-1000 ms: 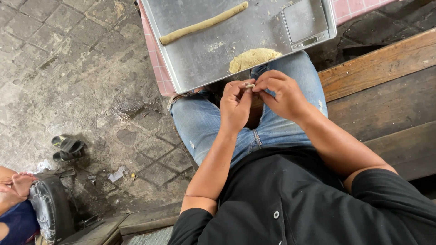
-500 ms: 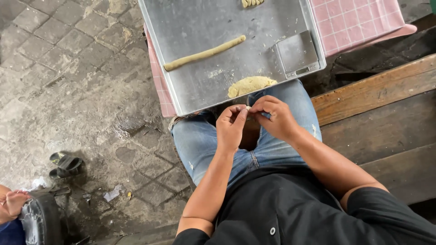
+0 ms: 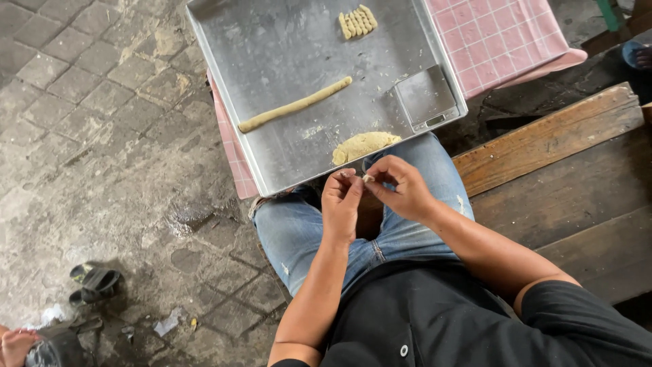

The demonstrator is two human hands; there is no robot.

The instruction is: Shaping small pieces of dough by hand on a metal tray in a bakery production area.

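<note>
Here, the left hand (image 3: 341, 197) and right hand (image 3: 401, 187) meet above the knees, fingers pinched closed on a small dough bit (image 3: 367, 179) just off the metal tray's (image 3: 285, 47) near edge. On the tray: dough lump (image 3: 363, 145) at that edge, dough rope (image 3: 294, 105) mid-tray, shaped pieces (image 3: 357, 21) at the far edge, small scale (image 3: 426, 97) at the right edge.

left hand (image 3: 341, 200) + right hand (image 3: 401, 190): pinching small dough bit (image 3: 367, 179) | above metal tray (image 3: 272, 41) edge
</note>
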